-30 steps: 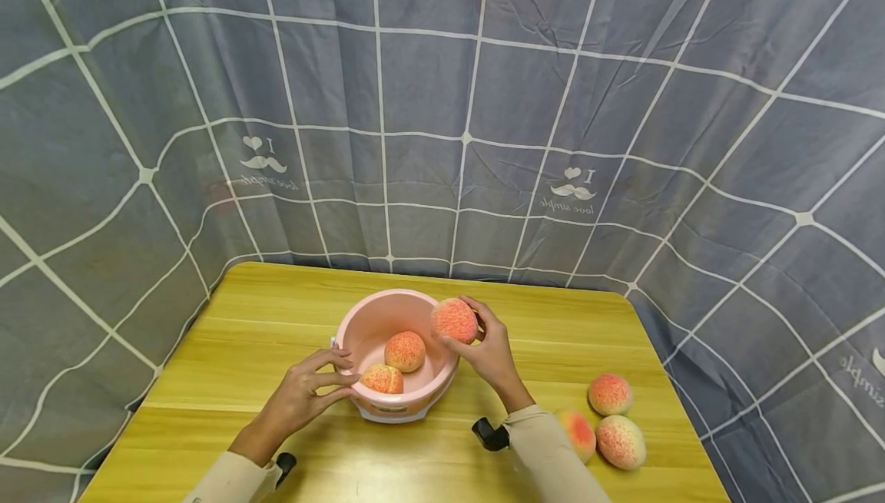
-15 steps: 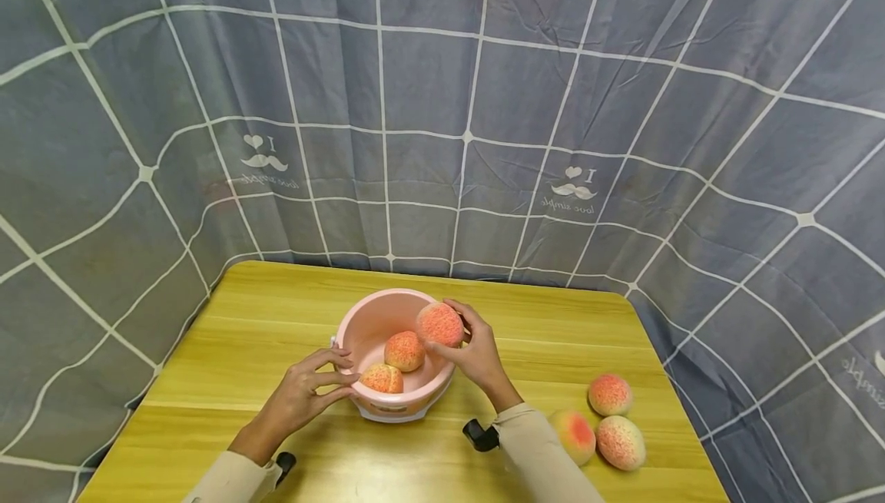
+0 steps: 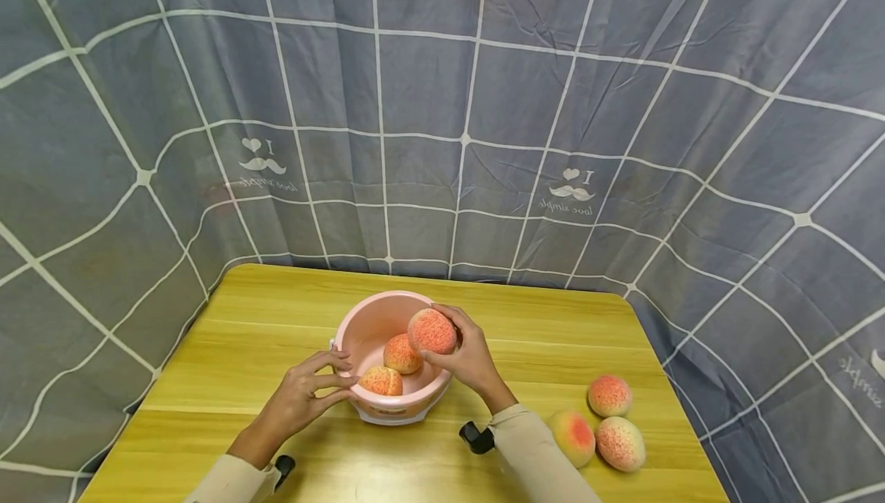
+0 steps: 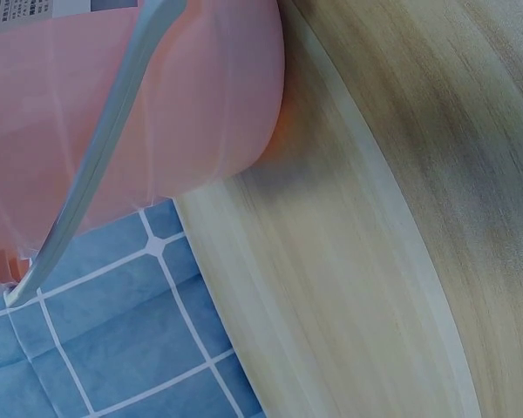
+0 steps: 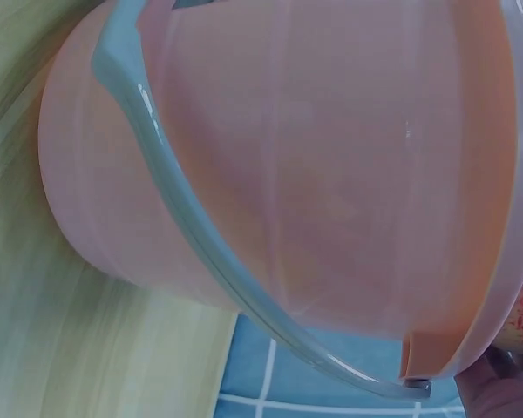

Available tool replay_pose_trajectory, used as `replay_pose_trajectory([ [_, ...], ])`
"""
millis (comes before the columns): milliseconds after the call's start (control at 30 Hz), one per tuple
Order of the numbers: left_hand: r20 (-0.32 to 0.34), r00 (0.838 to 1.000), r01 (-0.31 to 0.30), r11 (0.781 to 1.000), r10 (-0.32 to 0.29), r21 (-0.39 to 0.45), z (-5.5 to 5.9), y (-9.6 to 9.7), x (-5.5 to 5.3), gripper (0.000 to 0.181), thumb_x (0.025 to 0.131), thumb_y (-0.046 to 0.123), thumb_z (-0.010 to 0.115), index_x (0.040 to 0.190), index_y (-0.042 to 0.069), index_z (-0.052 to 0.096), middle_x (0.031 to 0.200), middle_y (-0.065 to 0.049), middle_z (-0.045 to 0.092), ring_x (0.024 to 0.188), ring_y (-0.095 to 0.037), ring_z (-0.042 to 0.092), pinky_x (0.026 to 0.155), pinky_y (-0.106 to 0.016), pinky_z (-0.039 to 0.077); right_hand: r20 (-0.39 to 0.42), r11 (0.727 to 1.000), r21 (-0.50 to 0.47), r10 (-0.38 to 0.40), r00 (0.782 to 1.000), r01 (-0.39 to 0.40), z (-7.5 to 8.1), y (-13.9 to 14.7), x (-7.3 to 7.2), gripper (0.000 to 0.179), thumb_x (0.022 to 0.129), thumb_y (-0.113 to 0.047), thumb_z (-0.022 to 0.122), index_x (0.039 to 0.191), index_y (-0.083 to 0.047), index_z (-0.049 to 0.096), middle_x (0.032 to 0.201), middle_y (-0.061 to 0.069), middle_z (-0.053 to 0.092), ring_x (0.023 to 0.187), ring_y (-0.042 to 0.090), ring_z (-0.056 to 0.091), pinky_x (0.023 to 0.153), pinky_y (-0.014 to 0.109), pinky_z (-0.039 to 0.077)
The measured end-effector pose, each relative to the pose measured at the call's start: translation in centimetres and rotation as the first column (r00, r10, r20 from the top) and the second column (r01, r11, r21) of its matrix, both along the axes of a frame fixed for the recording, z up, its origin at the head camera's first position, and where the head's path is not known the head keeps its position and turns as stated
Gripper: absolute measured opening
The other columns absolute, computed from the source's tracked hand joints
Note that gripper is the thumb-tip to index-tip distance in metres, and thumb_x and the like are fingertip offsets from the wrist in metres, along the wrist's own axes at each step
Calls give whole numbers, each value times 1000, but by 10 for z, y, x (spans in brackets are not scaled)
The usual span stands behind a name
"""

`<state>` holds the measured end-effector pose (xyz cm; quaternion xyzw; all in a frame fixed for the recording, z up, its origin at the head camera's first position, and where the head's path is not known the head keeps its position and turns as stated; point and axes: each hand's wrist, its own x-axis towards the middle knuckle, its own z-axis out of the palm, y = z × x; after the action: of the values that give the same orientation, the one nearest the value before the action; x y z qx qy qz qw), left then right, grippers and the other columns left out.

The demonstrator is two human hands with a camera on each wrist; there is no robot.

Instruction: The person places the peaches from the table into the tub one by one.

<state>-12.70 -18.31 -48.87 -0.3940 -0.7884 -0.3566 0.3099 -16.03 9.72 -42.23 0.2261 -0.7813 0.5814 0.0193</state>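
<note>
The right hand [image 3: 472,355] grasps the held peach [image 3: 432,332] between thumb and fingers, over the right side of the mouth of the pink bucket [image 3: 368,324]. The left hand [image 3: 303,393] pinches the bucket's near-left rim, which should steady it against tipping. Inside sit a rear peach [image 3: 401,355] and a front peach [image 3: 380,382], both toward the front; whether the held peach touches the rear one cannot be determined. For a soft placement, bring the knuckles well inside the rim, lower toward the bare floor, and release only upon contact; a high drop may make the fruit bounce or roll. The handle [image 5: 196,231] hangs against the outer wall, clear of the mouth. Three loose peaches [image 3: 620,444] rest on the table [image 3: 276,303] near the right forearm; avoid sweeping them with the sleeve [image 3: 535,449].
</note>
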Motion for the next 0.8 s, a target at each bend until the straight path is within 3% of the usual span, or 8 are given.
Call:
replay_pose_trajectory([
  [300, -3, 1000, 6, 1000, -6, 7, -2, 0, -1, 25, 85, 32, 67, 88, 10, 79, 101, -4, 64, 99, -29, 63, 112, -19, 35, -1, 1000, 21, -6, 1000, 6, -2, -1, 0, 65, 74, 5, 80, 133, 4, 52, 131, 23, 52, 121, 34, 52, 103, 41, 50],
  [533, -16, 1000, 14, 1000, -14, 9, -3, 0, -2, 27, 87, 33, 65, 88, 9, 79, 98, -8, 64, 99, -28, 63, 112, -20, 36, -2, 1000, -12, -5, 1000, 5, -3, -1, 0, 58, 78, 5, 76, 131, 9, 52, 132, 30, 49, 123, 45, 47, 108, 57, 40],
  [800, -22, 1000, 13, 1000, -12, 15, -3, 1, -3, 31, 87, 34, 64, 84, 7, 78, 97, -8, 64, 98, -29, 63, 111, -22, 38, -13, 1000, 8, -26, 1000, 26, -1, 1, -2, 50, 83, 1, 74, 129, 5, 55, 129, 23, 54, 121, 42, 51, 108, 55, 41],
])
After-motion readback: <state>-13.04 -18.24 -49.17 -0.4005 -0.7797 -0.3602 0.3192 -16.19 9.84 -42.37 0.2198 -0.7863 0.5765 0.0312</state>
